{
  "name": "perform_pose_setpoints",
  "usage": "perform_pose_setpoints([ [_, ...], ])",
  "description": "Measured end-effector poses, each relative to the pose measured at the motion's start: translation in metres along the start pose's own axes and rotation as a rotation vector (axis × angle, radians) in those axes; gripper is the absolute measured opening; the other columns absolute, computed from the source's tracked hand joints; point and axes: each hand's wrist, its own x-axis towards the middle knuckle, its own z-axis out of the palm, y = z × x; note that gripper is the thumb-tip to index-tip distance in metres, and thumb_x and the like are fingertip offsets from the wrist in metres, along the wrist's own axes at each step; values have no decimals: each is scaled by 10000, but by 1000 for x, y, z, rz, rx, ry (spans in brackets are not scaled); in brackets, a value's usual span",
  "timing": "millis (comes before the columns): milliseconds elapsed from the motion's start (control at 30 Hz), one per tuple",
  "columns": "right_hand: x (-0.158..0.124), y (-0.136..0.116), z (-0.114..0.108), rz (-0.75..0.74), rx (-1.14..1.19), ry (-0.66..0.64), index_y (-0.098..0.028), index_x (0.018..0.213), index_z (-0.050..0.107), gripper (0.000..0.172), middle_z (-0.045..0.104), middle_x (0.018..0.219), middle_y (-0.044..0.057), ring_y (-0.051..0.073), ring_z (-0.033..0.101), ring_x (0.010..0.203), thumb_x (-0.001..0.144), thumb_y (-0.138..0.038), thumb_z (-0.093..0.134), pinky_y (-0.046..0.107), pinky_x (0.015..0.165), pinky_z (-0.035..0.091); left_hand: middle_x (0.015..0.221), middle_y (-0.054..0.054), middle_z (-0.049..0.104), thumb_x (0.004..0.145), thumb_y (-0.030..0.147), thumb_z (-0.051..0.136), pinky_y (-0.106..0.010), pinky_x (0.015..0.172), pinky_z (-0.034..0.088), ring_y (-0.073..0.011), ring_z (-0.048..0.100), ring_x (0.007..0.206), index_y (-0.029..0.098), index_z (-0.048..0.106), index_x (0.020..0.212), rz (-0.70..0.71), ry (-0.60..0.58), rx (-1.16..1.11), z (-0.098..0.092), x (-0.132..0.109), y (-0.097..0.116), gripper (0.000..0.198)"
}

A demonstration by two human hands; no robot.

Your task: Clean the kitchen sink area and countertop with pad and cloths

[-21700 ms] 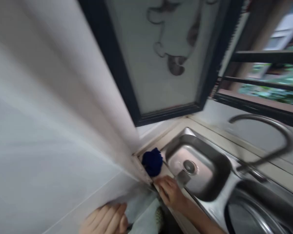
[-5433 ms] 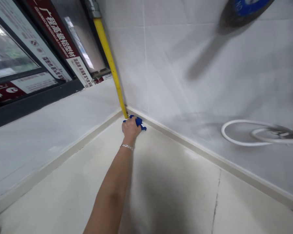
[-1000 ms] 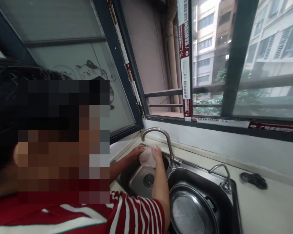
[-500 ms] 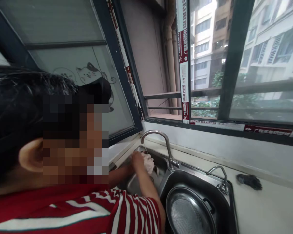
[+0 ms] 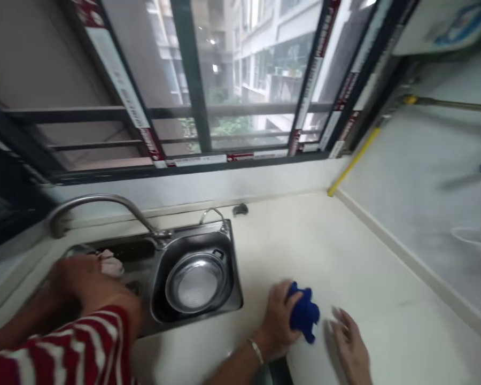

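My left hand (image 5: pixel 279 315), with a bracelet at the wrist, is closed around a blue object with a lobed, scalloped edge (image 5: pixel 304 314) above the pale countertop (image 5: pixel 304 240). Its exact kind is hard to make out through the blur. To the right of it, my right hand (image 5: pixel 350 345) is empty, its fingers partly stretched and a little apart, not touching the blue object.
At left, a co-worker's hands (image 5: pixel 78 275) handle a pale cloth (image 5: pixel 111 263) in the sink's left basin under a curved faucet (image 5: pixel 100 198). A metal pan (image 5: pixel 194 286) lies in the right basin. Near the window wall sits a dark crumpled item (image 5: pixel 240 209); a yellow pipe (image 5: pixel 356 158) stands in the corner.
The view has swung right, bringing in more countertop and the right wall. Both my hands have come into view, the left one holding the blue object. The co-worker remains at the left basin.
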Motion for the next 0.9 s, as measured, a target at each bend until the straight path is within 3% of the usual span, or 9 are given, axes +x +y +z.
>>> perform_pose_setpoints([
  [100,-14,-18,5,-146,-74,-32,-213,1465,493,587,615,1428,167,344,648,1230,969,-527,523,521,955,621,1669,-206,232,782,222,711,-699,1209,352,-416,295,1526,214,431,1505,-88,141,-12,4,-22,-3,775],
  [200,-21,-38,32,-452,-193,-147,-245,1487,495,541,559,1514,125,341,503,1408,957,-344,534,602,1138,485,1618,-188,361,915,229,584,-650,1185,426,-355,378,1499,242,480,1489,-30,126,-55,-5,-39,-8,583],
  [300,-30,-44,45,-570,-318,-247,-253,1497,508,681,499,1570,109,368,456,1420,826,-145,551,640,1152,445,1542,-167,489,953,202,510,-591,1155,491,-313,492,1427,259,558,1437,-56,91,-64,-19,-45,-9,490],
  [367,-34,-42,45,-546,-344,-286,-251,1542,459,813,455,1600,113,358,503,1347,751,-85,551,610,1114,482,1498,-151,551,954,175,483,-562,1147,508,-292,544,1384,257,607,1389,-85,80,-80,-28,-42,-7,460],
  [433,-34,-37,45,-510,-318,-305,-267,1574,407,834,468,1589,108,319,548,1269,773,-80,540,549,1071,523,1461,-135,596,959,184,481,-550,1158,501,-282,571,1358,251,638,1350,-112,71,-109,-37,-34,-3,427],
  [533,-24,-28,46,-421,-282,-251,-254,1524,469,653,640,1376,117,275,615,1133,883,-134,480,472,967,572,1387,-103,663,972,238,494,-498,1165,499,-256,620,1299,249,663,1315,-158,61,-170,-49,-13,7,382],
  [633,-5,-27,42,-347,-273,-176,-197,1336,624,451,729,1093,124,268,658,987,925,-196,438,434,857,586,1272,-54,732,962,293,516,-419,1103,540,-231,681,1191,274,693,1266,-210,56,-243,-64,12,20,353],
  [800,25,-61,6,-376,-197,-142,-218,1179,702,334,753,1079,98,276,670,1038,955,-318,476,497,986,519,1040,-39,772,958,420,533,-340,910,566,-211,709,927,248,741,1141,-368,130,-411,-92,49,33,326],
  [900,34,-91,-23,-265,-44,-213,-224,1176,695,354,770,1038,74,244,708,951,986,-442,490,402,893,571,918,-71,754,879,562,625,-328,784,572,-220,678,820,174,750,1060,-478,168,-600,-102,64,33,447],
])
